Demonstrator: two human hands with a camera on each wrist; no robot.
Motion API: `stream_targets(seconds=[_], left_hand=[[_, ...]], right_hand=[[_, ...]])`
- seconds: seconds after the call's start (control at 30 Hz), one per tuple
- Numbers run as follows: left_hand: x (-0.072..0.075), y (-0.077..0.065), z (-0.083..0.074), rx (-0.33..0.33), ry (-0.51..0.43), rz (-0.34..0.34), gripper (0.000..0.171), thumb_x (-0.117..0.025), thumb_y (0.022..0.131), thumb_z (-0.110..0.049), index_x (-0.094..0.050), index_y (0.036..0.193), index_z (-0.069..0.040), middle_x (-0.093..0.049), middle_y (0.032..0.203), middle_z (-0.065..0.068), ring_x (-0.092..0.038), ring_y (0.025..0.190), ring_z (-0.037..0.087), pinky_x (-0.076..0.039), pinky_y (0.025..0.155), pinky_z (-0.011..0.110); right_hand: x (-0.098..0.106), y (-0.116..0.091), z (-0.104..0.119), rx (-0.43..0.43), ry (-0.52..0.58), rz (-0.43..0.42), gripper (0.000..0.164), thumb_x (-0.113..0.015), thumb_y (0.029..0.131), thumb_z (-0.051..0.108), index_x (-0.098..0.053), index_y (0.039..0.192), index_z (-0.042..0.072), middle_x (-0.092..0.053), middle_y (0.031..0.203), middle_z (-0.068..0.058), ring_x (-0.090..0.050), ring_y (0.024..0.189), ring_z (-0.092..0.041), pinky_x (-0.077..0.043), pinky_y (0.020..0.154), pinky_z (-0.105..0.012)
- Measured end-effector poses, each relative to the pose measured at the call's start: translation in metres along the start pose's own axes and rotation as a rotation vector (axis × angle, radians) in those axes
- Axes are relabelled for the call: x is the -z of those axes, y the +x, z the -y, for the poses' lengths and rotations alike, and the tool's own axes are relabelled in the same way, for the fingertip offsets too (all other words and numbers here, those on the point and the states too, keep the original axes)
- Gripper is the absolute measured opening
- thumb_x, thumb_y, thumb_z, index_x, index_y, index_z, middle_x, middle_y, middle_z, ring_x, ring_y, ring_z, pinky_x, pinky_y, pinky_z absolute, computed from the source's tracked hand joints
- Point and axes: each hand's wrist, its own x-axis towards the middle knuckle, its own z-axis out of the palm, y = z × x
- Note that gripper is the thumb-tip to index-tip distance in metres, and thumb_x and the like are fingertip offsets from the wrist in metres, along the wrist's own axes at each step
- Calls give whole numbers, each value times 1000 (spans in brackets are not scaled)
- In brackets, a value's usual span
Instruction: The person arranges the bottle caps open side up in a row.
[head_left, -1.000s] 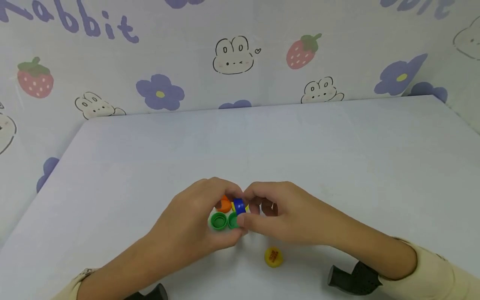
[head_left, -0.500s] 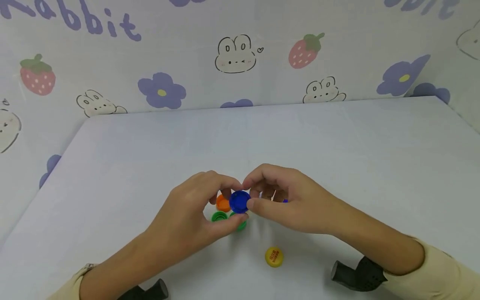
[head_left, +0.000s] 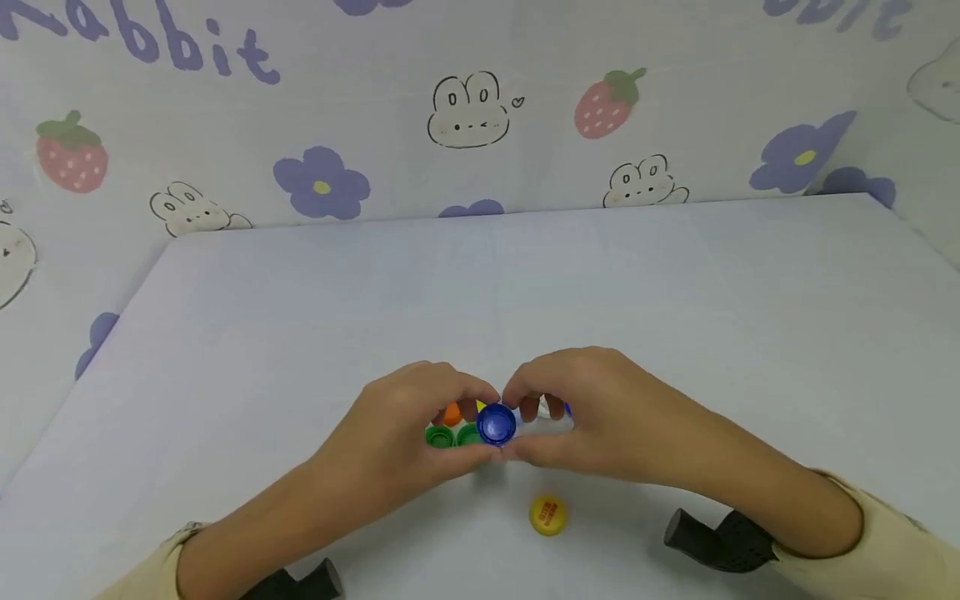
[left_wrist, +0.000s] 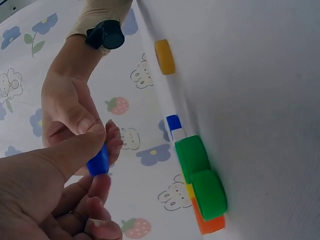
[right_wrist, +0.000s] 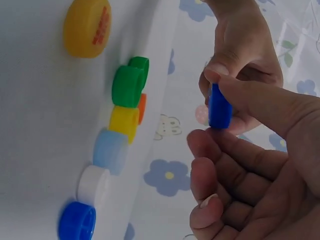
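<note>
A blue bottle cap (head_left: 496, 425) is held up over the table, its hollow side towards the head camera. My left hand (head_left: 397, 429) pinches it from the left, thumb below and index finger above. From the other side, my right hand (head_left: 600, 417) pinches the same cap between thumb and index finger. Behind the hands lie two green caps (left_wrist: 209, 194), an orange cap (head_left: 452, 414) and a yellow cap (right_wrist: 124, 123). The right wrist view also shows a pale blue cap (right_wrist: 111, 151), a white cap (right_wrist: 93, 185) and a second blue cap (right_wrist: 77, 221) in line.
Nearer the person, a yellow-orange cap (head_left: 548, 515) with red lettering lies alone on the white table (head_left: 525, 292). Black wrist devices (head_left: 720, 542) sit under both forearms. A printed cloth (head_left: 540, 167) with rabbits and flowers hangs behind the far table edge.
The blue cap has turned from edge-on to facing the head camera, then shifted slightly right and nearer. My right thumb has slid from its side to its lower edge.
</note>
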Motion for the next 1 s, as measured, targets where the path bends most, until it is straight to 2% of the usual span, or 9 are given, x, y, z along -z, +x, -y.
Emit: stream_targets(seconds=[0.1,0.23,0.37,0.5,0.63,1.0], left_hand=[[-3,3,0,38,10,100,36,-90,80,-20,-74,111,-12,-66,89,-8,-57,81,11,-51,72,23],[-7,10,1,77,28,245,30,-86,85,-22,-74,110,-10,-66,90,-8,-58,89,11,-51,77,24],[-13,16,4,79,54,318,22,-84,87,-20,-75,104,-10,-64,88,-7,-56,90,13,-50,78,26],[-18,20,5,70,130,340,19,-85,85,-22,-75,99,-12,-58,80,-8,-50,80,12,-45,69,25],[-22,22,5,51,199,332,19,-86,85,-23,-75,96,-12,-54,76,-9,-46,75,12,-40,63,25],[-26,23,7,63,297,334,20,-85,86,-30,-73,91,-15,-53,76,-9,-47,72,12,-39,61,24]], right_hand=[[-3,1,-2,-19,-42,56,15,-85,86,27,-75,97,23,-62,82,18,-59,78,-10,-50,66,-27],[-7,3,-6,-54,-97,124,13,-85,85,27,-74,92,24,-60,78,19,-56,72,-7,-47,62,-26],[-12,4,-11,-64,-145,157,13,-85,85,26,-74,89,22,-57,73,17,-50,68,-4,-44,59,-25],[-17,6,-15,-63,-199,162,14,-85,84,26,-74,88,19,-52,66,16,-47,63,-4,-41,58,-24],[-20,8,-17,-72,-233,155,14,-86,83,24,-75,87,17,-51,61,16,-46,58,-3,-40,54,-23],[-23,10,-20,-80,-273,143,14,-86,84,23,-74,81,16,-52,61,16,-47,57,-2,-41,53,-22]])
